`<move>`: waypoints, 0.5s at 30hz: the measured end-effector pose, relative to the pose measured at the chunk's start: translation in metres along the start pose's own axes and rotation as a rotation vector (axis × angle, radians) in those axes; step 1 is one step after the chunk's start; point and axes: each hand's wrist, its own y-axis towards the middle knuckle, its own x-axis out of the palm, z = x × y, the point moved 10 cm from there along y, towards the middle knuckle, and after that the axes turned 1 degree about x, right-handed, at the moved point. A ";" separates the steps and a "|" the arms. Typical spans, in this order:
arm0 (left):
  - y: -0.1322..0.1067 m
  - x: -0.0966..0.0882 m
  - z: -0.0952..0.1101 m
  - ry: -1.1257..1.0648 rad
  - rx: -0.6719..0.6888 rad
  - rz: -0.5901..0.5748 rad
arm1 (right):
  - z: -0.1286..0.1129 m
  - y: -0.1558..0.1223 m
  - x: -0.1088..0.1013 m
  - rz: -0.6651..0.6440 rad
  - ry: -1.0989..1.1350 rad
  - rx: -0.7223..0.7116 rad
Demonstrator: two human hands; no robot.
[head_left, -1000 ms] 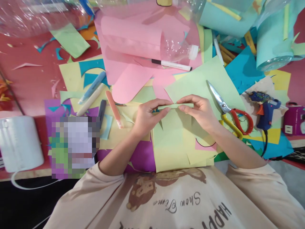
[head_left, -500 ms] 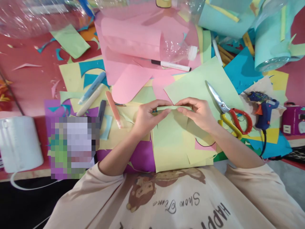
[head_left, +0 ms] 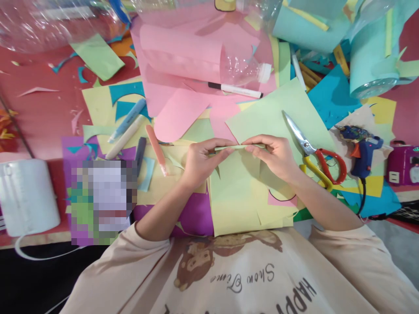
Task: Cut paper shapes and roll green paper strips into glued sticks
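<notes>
A narrow light-green paper strip point(head_left: 240, 147) is pinched between both hands, seen nearly edge-on. My left hand point(head_left: 204, 159) grips its left part between thumb and fingers. The right part is in the pinch of my right hand point(head_left: 273, 152), whose fingertips come close to those of the left. Beneath them lies a pale green-yellow sheet point(head_left: 242, 192). A larger light-green sheet point(head_left: 278, 109) rests just beyond the hands. To the right of my right hand, scissors point(head_left: 310, 150) with red and yellow handles lie with their blades closed.
Past the hands lie a pink-wrapped plastic bottle point(head_left: 183, 54) and a black-and-white marker point(head_left: 235, 90). At right are a blue glue gun point(head_left: 363, 152) and a bottle wrapped in light blue point(head_left: 371, 61). Several pens, among them an orange one point(head_left: 156, 150), lie at left near a white case point(head_left: 29, 196).
Both hands stay almost in place. The right hand has shifted very slightly to the right, and the strip looks a little flatter between the fingers.
</notes>
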 end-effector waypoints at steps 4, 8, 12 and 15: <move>0.000 -0.001 -0.003 0.011 -0.028 0.005 | 0.001 -0.001 0.000 0.009 -0.004 0.012; 0.001 -0.002 -0.002 0.013 -0.041 0.006 | 0.005 -0.002 0.000 0.011 0.012 0.034; 0.002 -0.001 0.001 -0.002 -0.045 -0.034 | 0.009 -0.001 -0.002 0.026 0.083 0.062; 0.003 0.000 0.002 -0.021 -0.034 -0.061 | 0.011 0.001 -0.007 0.063 0.140 0.086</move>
